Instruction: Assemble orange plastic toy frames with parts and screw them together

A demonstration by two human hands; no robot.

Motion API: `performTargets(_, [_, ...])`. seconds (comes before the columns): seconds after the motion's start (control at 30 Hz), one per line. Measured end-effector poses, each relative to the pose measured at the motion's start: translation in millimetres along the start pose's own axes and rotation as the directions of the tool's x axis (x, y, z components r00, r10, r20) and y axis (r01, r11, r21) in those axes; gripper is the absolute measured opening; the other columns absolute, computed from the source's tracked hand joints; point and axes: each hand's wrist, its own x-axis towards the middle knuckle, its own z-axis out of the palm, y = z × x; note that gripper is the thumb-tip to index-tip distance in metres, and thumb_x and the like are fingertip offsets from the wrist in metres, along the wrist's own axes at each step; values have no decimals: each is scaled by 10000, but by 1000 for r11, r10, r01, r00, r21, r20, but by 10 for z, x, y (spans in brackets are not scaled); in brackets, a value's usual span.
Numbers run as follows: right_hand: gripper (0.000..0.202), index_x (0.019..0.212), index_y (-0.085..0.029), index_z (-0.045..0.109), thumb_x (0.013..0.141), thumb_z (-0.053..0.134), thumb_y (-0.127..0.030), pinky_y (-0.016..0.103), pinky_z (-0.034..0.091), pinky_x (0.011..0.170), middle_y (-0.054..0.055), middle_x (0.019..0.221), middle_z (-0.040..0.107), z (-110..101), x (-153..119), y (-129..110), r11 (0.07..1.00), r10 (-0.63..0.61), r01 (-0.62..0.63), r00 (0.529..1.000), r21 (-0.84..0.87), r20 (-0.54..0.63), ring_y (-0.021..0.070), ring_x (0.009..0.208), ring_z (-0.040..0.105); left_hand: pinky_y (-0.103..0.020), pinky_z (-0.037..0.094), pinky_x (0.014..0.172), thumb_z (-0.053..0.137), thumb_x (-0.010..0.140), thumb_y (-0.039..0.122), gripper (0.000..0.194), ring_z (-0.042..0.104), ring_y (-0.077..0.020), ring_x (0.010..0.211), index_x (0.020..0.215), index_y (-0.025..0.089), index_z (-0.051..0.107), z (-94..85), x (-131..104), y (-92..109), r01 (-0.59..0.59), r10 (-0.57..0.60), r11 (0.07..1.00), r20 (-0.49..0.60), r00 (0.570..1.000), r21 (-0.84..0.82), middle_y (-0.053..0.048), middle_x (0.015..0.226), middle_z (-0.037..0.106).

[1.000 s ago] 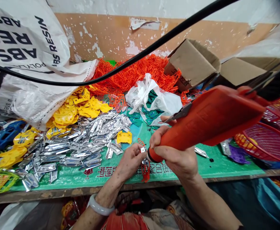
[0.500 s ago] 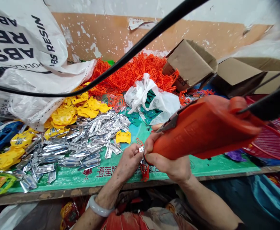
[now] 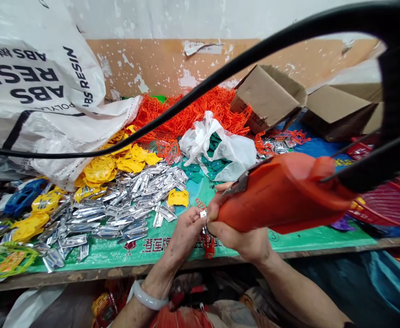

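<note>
My right hand (image 3: 241, 234) is wrapped round the front end of an orange corded hand tool (image 3: 285, 196), whose exact kind I cannot make out. Its tip is hidden behind my fingers. Against that end, my left hand (image 3: 188, 230) pinches a small silver metal plate (image 3: 203, 214). An orange-red plastic frame (image 3: 209, 247) hangs below the plate and partly shows above it. Just left of the fingers lie a yellow plastic part (image 3: 178, 197) and a heap of silver metal plates (image 3: 125, 205).
A black cable (image 3: 172, 111) arcs across the view. Behind are orange plastic frames (image 3: 200, 102), a white plastic bag (image 3: 241, 148) with green pieces, and cardboard boxes (image 3: 271, 95). Yellow parts (image 3: 99, 168) and a large white sack (image 3: 49, 132) are at left; a red basket (image 3: 394, 200) stands right.
The view has shifted slightly, so the bench appears lower and further right. The tool's rear end has swung down and left, and the cable bends more. Both hands keep their hold.
</note>
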Motion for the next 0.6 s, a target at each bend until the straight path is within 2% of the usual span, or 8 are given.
performTargets(0.1, [145, 714, -233, 593, 652, 667, -125, 335, 543, 671, -42, 691, 590, -87, 14, 3, 970, 76, -58, 995, 237, -70, 143, 624, 591, -209, 295, 416, 662, 782, 457, 270, 389, -88, 436, 826, 199, 595, -56, -58, 27, 14, -15, 1000, 72, 997, 14, 79, 543, 488])
performTargets(0.2, [143, 725, -221, 624, 646, 714, -142, 333, 525, 642, -35, 698, 605, -232, 104, 8, 941, 111, -26, 966, 337, -235, 147, 619, 593, -201, 391, 449, 696, 781, 456, 294, 470, -89, 496, 852, 189, 597, -138, -131, 58, 50, -45, 998, 130, 990, -42, 59, 635, 546])
performTargets(0.3, [115, 679, -196, 653, 632, 749, -155, 321, 500, 598, -13, 676, 623, -381, 217, 62, 959, 92, 7, 938, 285, -333, 154, 599, 588, -243, 500, 583, 746, 757, 423, 299, 553, -108, 603, 792, 173, 585, -170, -212, 71, 133, -99, 967, 162, 982, -215, 21, 709, 597])
performTargets(0.37, [149, 691, -189, 663, 605, 783, -165, 317, 489, 575, -6, 673, 627, -457, 276, 137, 969, 87, 18, 910, 247, -405, 159, 593, 584, -280, 525, 660, 776, 736, 354, 271, 594, -127, 667, 808, 168, 592, -145, -257, 52, 168, -120, 917, 150, 981, -362, -8, 768, 635])
performTargets(0.43, [224, 711, -189, 661, 559, 825, -168, 315, 485, 564, -8, 680, 629, -512, 317, 236, 977, 74, 34, 868, 208, -492, 159, 585, 576, -296, 526, 669, 785, 708, 237, 247, 611, -136, 692, 870, 175, 609, -100, -283, 6, 192, -142, 850, 138, 980, -490, -21, 830, 652])
performTargets(0.53, [266, 709, -198, 664, 538, 867, -205, 328, 493, 578, -1, 696, 636, -581, 365, 397, 989, 63, 19, 836, 144, -545, 158, 583, 569, -294, 515, 657, 711, 655, 71, 274, 598, -127, 667, 902, 168, 643, -50, -293, -82, 261, -164, 758, 212, 963, -598, -14, 825, 640])
performTargets(0.6, [297, 748, -210, 675, 538, 883, -246, 342, 500, 600, 7, 738, 647, -633, 395, 484, 998, 38, -1, 810, 63, -585, 163, 606, 571, -292, 508, 670, 639, 610, 15, 305, 599, -135, 685, 882, 149, 670, -49, -302, -113, 277, -148, 713, 249, 957, -644, -26, 821, 647])
